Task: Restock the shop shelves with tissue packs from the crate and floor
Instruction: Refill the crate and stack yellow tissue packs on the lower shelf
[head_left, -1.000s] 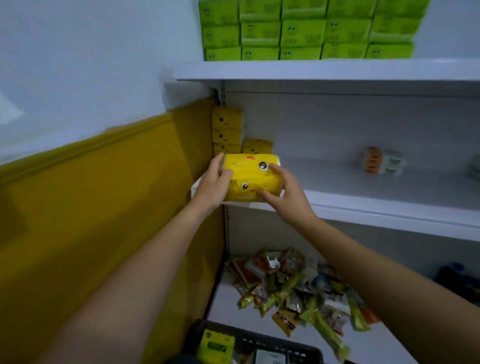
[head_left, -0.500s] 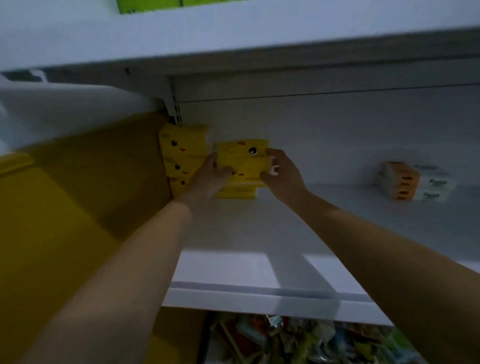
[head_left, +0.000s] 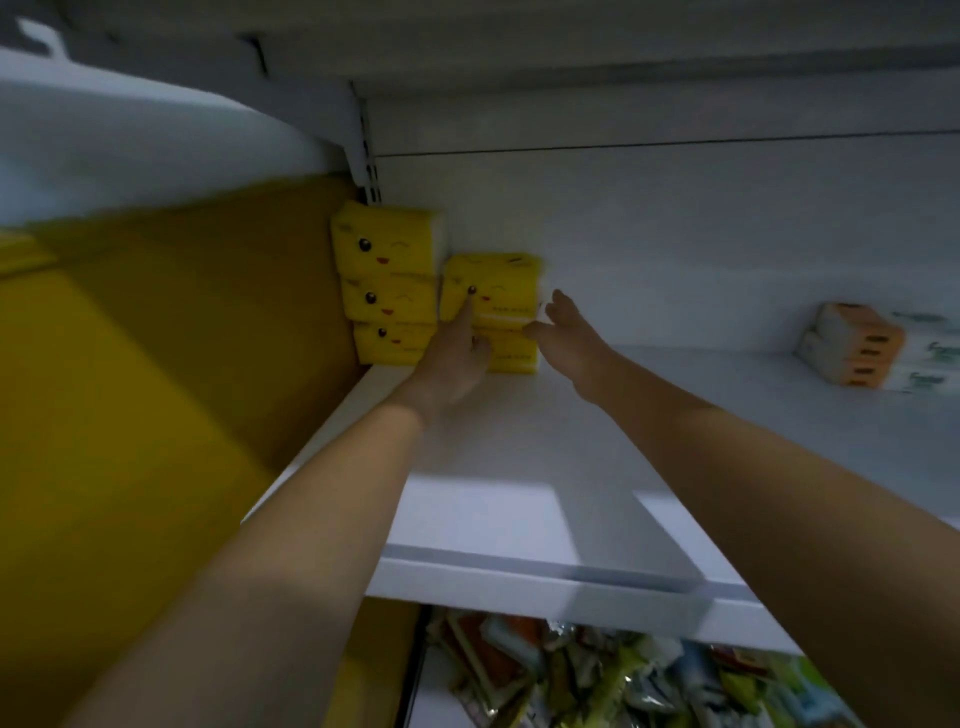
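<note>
Back left corner: stack of three yellow plastic-wrapped tissue packs, on the white flat shelf board, against the yellow side wall panel.
Just right of it: stack of two yellow plastic-wrapped tissue packs, at the back wall.
Before the pair: left hand, forefinger on the upper pack.
Right of the pair: right hand.
Far right, back: orange-and-white wrapped tissue packs, well apart.
Beneath the board: heap of mixed foil snack packets.

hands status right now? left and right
Left hand: open, index finger pressing the front of the top yellow tissue pack.
Right hand: open, holding nothing, at that pack's right end.
</note>
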